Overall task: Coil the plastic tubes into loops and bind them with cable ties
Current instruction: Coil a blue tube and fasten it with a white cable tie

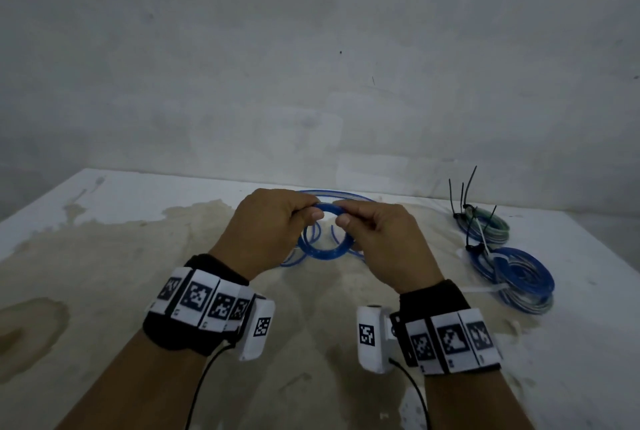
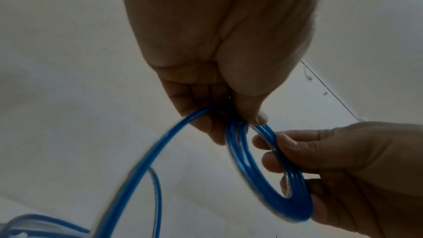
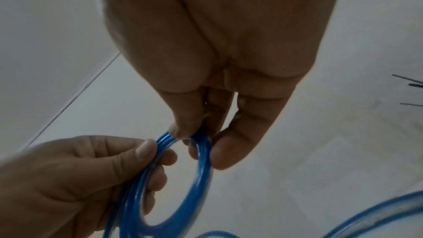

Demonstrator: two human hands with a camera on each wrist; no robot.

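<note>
We held a small coil of blue translucent plastic tube (image 1: 325,232) up in the air above the stained white table (image 1: 104,256), between our two hands. Our left hand (image 1: 273,225) pinched the top left of the ring, thumb over curled fingers, and our right hand (image 1: 377,239) pinched the top right, its thumb (image 3: 185,124) on the outer turns and its fingers hooked through the opening. The ring stood roughly upright, its flat face turned towards us, so the hole ran from us towards the wall. The uncoiled length (image 2: 137,166) left the ring at our left hand's side and dropped to the table, where more loose tube (image 1: 332,195) lay beyond our hands. We judged that the next turn had to come up from that left side, with the right hand keeping the turns stacked. Two bound coils (image 1: 512,277) with black cable ties (image 1: 464,194) lay well apart to the right, nearer our right hand
</note>
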